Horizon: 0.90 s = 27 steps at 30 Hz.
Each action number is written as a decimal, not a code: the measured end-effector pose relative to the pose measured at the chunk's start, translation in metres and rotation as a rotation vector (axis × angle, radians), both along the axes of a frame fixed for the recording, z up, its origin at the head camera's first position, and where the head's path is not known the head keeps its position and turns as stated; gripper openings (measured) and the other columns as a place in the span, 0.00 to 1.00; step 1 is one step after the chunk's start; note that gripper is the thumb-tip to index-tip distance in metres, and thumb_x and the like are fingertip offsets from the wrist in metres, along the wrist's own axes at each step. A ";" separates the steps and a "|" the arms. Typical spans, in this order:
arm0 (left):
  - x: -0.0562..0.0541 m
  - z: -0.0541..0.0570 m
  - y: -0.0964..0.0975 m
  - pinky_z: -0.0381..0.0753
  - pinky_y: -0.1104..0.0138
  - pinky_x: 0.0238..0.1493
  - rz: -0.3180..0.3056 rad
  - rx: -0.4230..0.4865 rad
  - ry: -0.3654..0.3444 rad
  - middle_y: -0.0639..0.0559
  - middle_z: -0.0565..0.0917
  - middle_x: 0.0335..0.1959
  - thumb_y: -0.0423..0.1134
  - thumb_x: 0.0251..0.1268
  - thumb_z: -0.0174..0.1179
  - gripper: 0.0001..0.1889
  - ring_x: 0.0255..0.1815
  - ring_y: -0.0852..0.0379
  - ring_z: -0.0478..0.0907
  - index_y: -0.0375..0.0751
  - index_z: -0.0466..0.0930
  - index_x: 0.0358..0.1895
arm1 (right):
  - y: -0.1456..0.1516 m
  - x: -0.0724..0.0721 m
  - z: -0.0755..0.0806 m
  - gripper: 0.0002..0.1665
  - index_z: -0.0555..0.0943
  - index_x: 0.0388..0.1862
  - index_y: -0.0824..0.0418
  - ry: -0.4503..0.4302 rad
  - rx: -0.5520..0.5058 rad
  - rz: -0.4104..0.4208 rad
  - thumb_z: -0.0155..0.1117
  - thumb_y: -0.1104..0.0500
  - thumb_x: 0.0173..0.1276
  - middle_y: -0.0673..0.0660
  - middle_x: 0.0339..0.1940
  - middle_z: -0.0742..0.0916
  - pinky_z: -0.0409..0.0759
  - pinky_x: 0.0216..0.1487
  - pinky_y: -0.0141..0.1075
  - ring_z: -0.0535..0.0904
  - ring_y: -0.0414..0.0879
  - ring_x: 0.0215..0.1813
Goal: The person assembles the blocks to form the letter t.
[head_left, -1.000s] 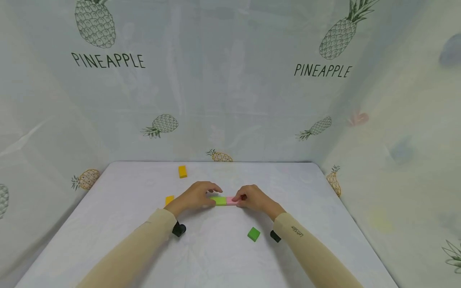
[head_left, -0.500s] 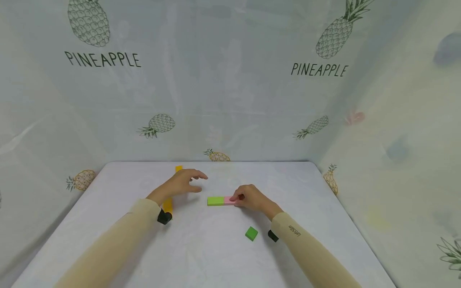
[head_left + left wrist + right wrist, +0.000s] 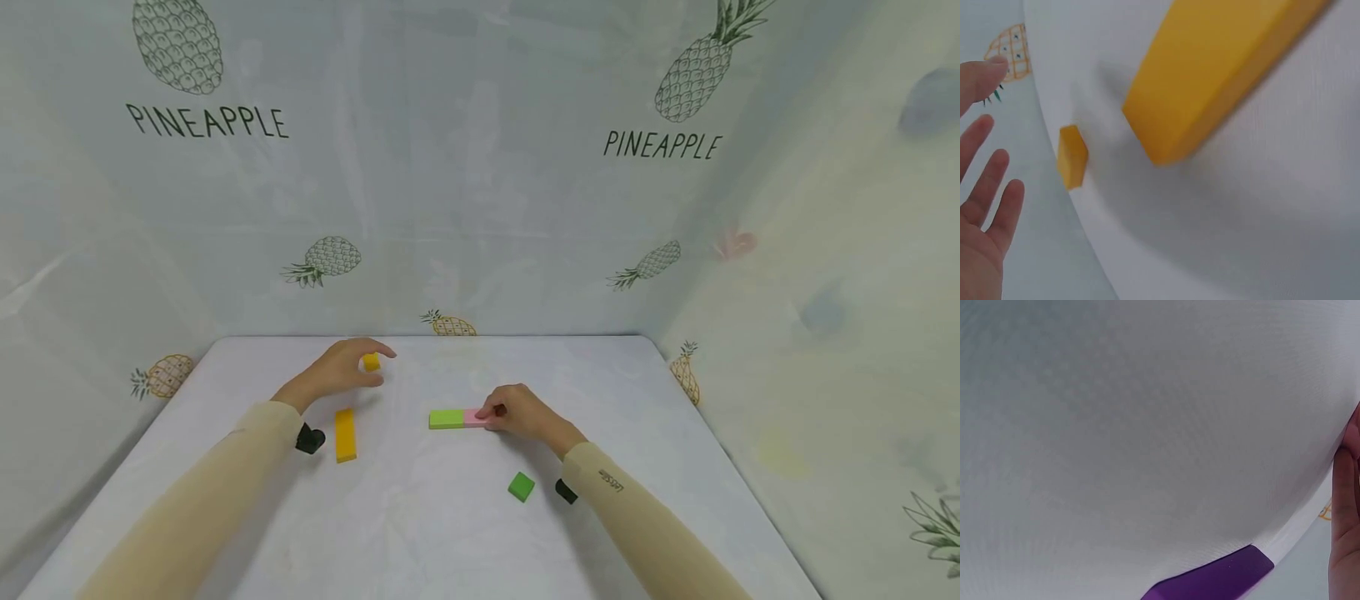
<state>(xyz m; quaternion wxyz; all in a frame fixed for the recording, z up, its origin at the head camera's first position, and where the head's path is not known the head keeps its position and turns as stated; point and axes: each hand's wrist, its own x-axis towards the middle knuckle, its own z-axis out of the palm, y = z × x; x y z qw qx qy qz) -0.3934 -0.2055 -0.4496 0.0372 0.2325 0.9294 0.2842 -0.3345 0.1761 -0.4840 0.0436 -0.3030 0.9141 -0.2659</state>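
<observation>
My left hand (image 3: 335, 368), fingers spread and thumb apart, hovers at the back left of the table around the small yellow block (image 3: 371, 362), overlapping it in the head view. In the left wrist view the fingers (image 3: 1007, 209) are apart with nothing between them, beside that small block (image 3: 1072, 157). At the middle, my right hand (image 3: 528, 414) pinches the right part of a pink block (image 3: 470, 418). This block lies end to end with a light green block (image 3: 446, 419) on the white table. In the right wrist view the fingers (image 3: 1344, 506) show at the right edge.
A long yellow block (image 3: 345, 435) lies below my left hand. Nearer me sits a green block (image 3: 521, 487), left of my right sleeve. The right wrist view shows a purple block (image 3: 1216, 578). Pineapple-print cloth (image 3: 480, 167) hangs behind the table.
My left hand has left the light green block and moved left and back to the small yellow block, uncovering the long yellow one. My right hand stays on the pink block.
</observation>
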 end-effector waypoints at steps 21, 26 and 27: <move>-0.028 -0.022 -0.036 0.65 0.35 0.77 0.066 0.001 0.008 0.39 0.71 0.77 0.39 0.67 0.75 0.32 0.76 0.32 0.66 0.45 0.76 0.73 | 0.000 -0.001 -0.002 0.08 0.93 0.46 0.56 0.004 0.002 0.000 0.76 0.63 0.70 0.51 0.47 0.90 0.82 0.51 0.36 0.82 0.42 0.48; -0.032 -0.028 -0.036 0.65 0.35 0.76 0.071 0.010 0.000 0.38 0.72 0.76 0.40 0.67 0.75 0.31 0.75 0.31 0.67 0.45 0.76 0.72 | 0.001 -0.002 -0.002 0.08 0.92 0.47 0.56 -0.003 0.000 -0.008 0.75 0.63 0.71 0.52 0.48 0.91 0.84 0.55 0.39 0.83 0.44 0.52; -0.032 -0.029 -0.035 0.65 0.34 0.76 0.071 0.009 0.001 0.37 0.72 0.76 0.40 0.67 0.74 0.31 0.75 0.31 0.67 0.45 0.76 0.72 | 0.001 -0.002 -0.002 0.08 0.92 0.47 0.56 -0.004 0.000 -0.009 0.75 0.63 0.71 0.52 0.48 0.91 0.84 0.55 0.40 0.84 0.44 0.52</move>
